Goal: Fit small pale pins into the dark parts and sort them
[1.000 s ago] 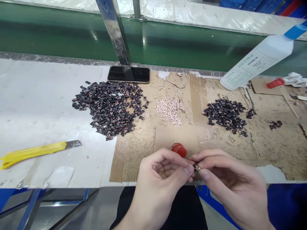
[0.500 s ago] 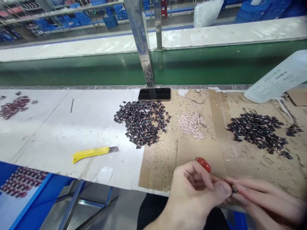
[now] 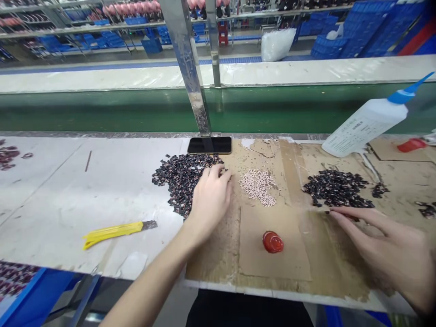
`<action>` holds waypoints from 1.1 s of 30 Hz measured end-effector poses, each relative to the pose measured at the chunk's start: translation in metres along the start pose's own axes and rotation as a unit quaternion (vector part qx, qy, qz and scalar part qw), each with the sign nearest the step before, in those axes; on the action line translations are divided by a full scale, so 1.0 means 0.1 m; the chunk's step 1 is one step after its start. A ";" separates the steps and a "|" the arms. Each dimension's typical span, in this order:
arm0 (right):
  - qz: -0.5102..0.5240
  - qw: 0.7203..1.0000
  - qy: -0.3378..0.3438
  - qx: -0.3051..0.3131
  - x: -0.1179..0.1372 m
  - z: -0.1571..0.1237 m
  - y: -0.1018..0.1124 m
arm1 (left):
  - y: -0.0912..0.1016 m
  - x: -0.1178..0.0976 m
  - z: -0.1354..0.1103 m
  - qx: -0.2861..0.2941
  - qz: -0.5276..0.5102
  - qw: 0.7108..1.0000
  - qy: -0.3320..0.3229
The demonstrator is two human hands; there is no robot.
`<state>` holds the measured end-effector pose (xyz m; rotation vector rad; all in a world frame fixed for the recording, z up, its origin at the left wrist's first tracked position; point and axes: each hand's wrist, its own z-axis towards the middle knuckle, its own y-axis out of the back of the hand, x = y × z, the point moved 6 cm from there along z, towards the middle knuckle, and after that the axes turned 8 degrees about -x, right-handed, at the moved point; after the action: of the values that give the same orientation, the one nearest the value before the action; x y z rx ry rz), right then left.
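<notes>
Black pile point(image 3: 179, 181) — at left hand point(image 3: 211, 193), smaller pile point(image 3: 337, 187) — beyond right hand point(image 3: 388, 240)

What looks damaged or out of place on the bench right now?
The cardboard is torn near its far edge, beyond the pale bits, its surface ragged. The yellow cutter lies with its blade exposed. A clump of dark pieces sits apart, right of the right dark pile.

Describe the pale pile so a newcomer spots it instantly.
Start at the brown cardboard on the bench. Between the left black pile and the right black pile, beyond the round red object, lies the pale pile. Its tiny pinkish-white pieces set it apart from both dark neighbours.
</notes>
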<state>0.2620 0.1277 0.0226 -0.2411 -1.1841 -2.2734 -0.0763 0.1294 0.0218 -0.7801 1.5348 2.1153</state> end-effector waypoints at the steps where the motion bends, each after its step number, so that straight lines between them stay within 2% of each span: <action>1: -0.027 0.999 0.038 0.010 -0.06 0.04 -0.03 | 0.00 0.08 0.08 0.005 0.021 1.000 -0.006; 3: -0.065 0.993 0.096 0.023 -0.11 0.08 -0.09 | -0.02 0.18 0.18 0.020 0.052 0.998 -0.014; 4: -0.070 0.992 0.104 0.018 -0.11 0.10 -0.11 | -0.03 0.21 0.19 0.027 0.061 0.998 -0.015; 6: -0.060 0.994 0.092 0.004 -0.03 0.15 -0.16 | -0.03 0.25 0.19 0.032 0.067 0.997 -0.014; 9: -0.005 0.998 0.060 0.002 0.26 0.26 -0.30 | 0.00 0.30 0.20 0.025 0.050 0.998 -0.005; 11: 0.028 0.996 0.069 0.057 0.52 0.34 -0.49 | 0.04 0.33 0.22 0.015 0.026 1.000 0.005; 13: 0.028 0.982 0.090 0.161 0.76 0.38 -0.75 | 0.10 0.36 0.22 -0.004 -0.008 1.000 0.021; 14: 0.026 0.977 0.098 0.190 0.85 0.39 -0.86 | 0.14 0.37 0.21 -0.018 -0.032 0.999 0.033; 17: 0.018 0.967 0.112 0.229 1.01 0.42 -1.07 | 0.23 0.43 0.09 -0.057 -0.133 0.985 0.090; 20: 0.017 0.963 0.116 0.242 1.05 0.41 -1.18 | 0.23 0.47 -0.13 -0.058 -0.263 0.949 0.163; 24: 0.025 0.966 0.105 0.233 1.04 0.40 -1.19 | 0.17 0.43 -0.38 -0.045 -0.400 0.884 0.239; 29: 0.058 0.974 0.080 0.203 1.02 0.42 -1.14 | 0.16 0.30 -0.52 -0.044 -0.502 0.813 0.292; 33: 0.113 0.983 0.021 0.146 0.95 0.45 -1.00 | 0.15 0.20 -0.61 -0.048 -0.550 0.768 0.326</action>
<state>0.1239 0.1710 0.0174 -0.2026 -1.3747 -1.8744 -0.0884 0.0672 0.0050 -1.9758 0.7637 1.0322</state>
